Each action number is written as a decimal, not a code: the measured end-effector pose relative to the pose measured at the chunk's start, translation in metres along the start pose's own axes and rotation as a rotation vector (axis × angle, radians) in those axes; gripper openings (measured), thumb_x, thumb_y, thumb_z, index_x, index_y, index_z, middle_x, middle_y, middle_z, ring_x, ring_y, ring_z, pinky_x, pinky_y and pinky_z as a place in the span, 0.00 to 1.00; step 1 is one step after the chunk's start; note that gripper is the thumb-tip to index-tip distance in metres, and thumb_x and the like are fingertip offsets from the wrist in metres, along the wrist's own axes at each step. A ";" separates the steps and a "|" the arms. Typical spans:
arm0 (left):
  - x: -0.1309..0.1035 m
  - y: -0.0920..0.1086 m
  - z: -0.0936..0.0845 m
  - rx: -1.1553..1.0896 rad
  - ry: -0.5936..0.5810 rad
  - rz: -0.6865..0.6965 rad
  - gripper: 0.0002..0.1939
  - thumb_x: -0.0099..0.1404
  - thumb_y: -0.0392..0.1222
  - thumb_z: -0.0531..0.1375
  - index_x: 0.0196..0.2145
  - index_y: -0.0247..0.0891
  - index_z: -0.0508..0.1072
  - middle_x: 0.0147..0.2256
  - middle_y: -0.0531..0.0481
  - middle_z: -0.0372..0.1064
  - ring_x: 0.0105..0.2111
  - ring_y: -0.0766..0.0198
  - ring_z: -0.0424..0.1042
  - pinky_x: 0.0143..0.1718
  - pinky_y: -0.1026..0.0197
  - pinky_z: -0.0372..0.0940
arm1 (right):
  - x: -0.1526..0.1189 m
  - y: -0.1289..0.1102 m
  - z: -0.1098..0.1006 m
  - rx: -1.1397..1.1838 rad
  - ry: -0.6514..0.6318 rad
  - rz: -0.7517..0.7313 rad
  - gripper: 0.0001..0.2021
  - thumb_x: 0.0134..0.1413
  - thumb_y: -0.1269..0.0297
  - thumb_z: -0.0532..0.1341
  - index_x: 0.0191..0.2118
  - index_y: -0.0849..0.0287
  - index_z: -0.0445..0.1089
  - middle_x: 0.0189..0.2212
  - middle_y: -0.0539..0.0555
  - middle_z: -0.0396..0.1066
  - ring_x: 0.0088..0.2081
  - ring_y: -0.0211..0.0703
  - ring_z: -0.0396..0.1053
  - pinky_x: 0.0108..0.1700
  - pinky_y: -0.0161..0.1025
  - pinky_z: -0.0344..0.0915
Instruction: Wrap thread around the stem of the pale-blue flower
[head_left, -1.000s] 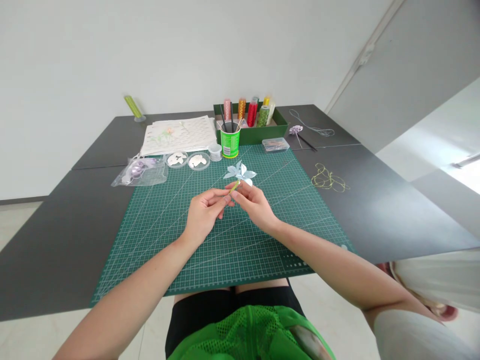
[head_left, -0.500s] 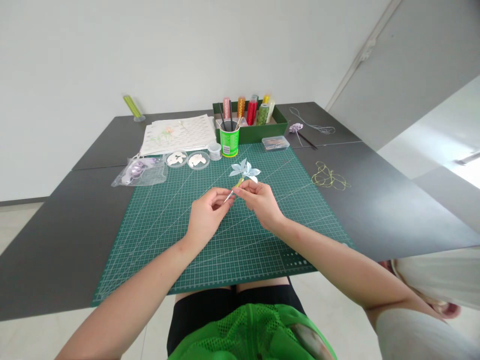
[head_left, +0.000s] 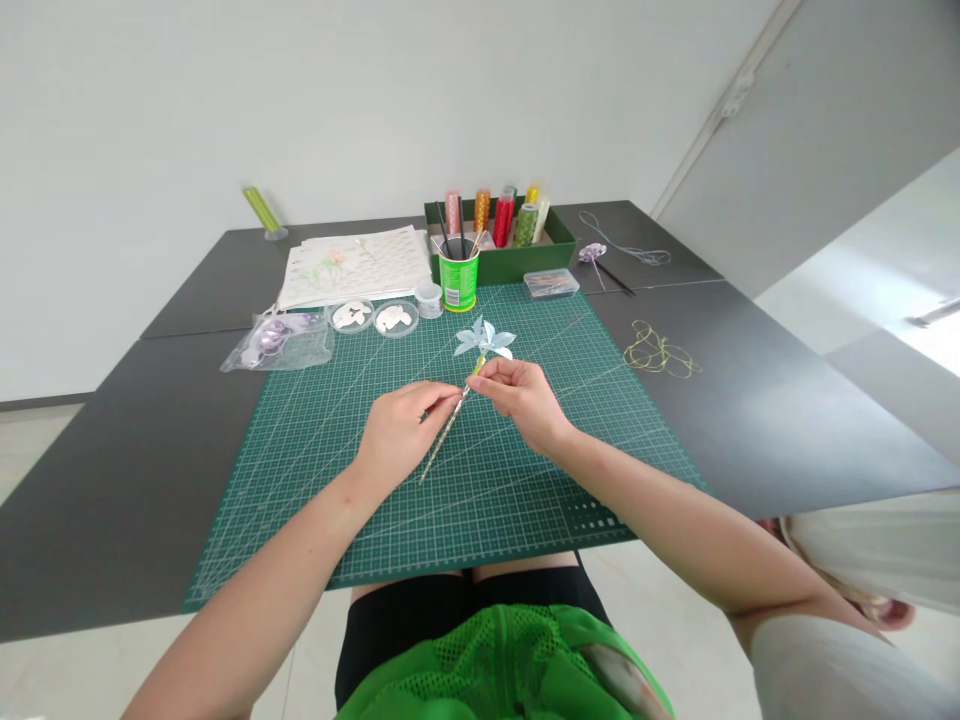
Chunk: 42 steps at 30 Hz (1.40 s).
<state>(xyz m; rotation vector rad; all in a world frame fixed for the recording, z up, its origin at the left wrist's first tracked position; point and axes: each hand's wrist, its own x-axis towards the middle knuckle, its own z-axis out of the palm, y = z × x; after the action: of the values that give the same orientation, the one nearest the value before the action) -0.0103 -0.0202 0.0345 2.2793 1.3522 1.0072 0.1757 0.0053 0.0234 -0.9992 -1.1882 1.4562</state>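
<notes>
A pale blue artificial flower (head_left: pixel 486 338) stands tilted over the green cutting mat (head_left: pixel 375 510). Its slender stem (head_left: pixel 442 441) slants down toward me, with a yellow-green wrapped part just below the petals. My right hand (head_left: pixel 521 398) pinches the stem under this wrapped part, between thumb and fingers. On the other side, my left hand (head_left: pixel 401 428) is closed, its fingertips pressed together right beside the stem. Whatever those left fingers hold is too fine to make out.
Behind the mat stand a green brush pot (head_left: pixel 459 280) and a green box (head_left: pixel 510 265) of thread spools. Dishes of white pieces (head_left: pixel 396 318), a plastic bag (head_left: pixel 281 342) and paper sheets (head_left: pixel 390 260) lie left. Yellow-green thread (head_left: pixel 660 352) lies loose at right.
My left hand has shifted left and turned palm down, off the lower stem, which now shows along its length. My right hand keeps its pinch on the flower stem.
</notes>
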 end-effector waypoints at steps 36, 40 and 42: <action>-0.002 -0.011 -0.005 0.180 0.055 0.328 0.07 0.76 0.39 0.58 0.43 0.37 0.76 0.36 0.51 0.80 0.34 0.64 0.79 0.35 0.63 0.70 | 0.000 -0.004 -0.005 0.137 -0.120 0.082 0.19 0.43 0.55 0.75 0.28 0.59 0.67 0.15 0.38 0.51 0.17 0.26 0.43 0.19 0.33 0.37; -0.001 -0.011 -0.004 0.201 0.042 0.382 0.09 0.76 0.39 0.57 0.43 0.37 0.77 0.39 0.49 0.81 0.37 0.62 0.80 0.38 0.62 0.72 | -0.001 -0.001 -0.002 0.139 -0.204 0.049 0.17 0.49 0.55 0.72 0.30 0.58 0.65 0.17 0.39 0.53 0.17 0.27 0.45 0.19 0.31 0.39; 0.000 -0.011 -0.004 0.217 0.019 0.404 0.10 0.77 0.39 0.56 0.43 0.37 0.77 0.40 0.48 0.81 0.39 0.62 0.81 0.39 0.62 0.73 | -0.001 0.001 -0.001 0.140 -0.238 0.042 0.17 0.51 0.55 0.71 0.30 0.58 0.63 0.17 0.40 0.55 0.18 0.27 0.45 0.20 0.31 0.40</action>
<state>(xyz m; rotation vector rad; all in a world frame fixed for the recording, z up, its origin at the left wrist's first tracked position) -0.0203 -0.0153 0.0310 2.7883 1.0733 1.0416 0.1765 0.0044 0.0227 -0.7751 -1.2194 1.7037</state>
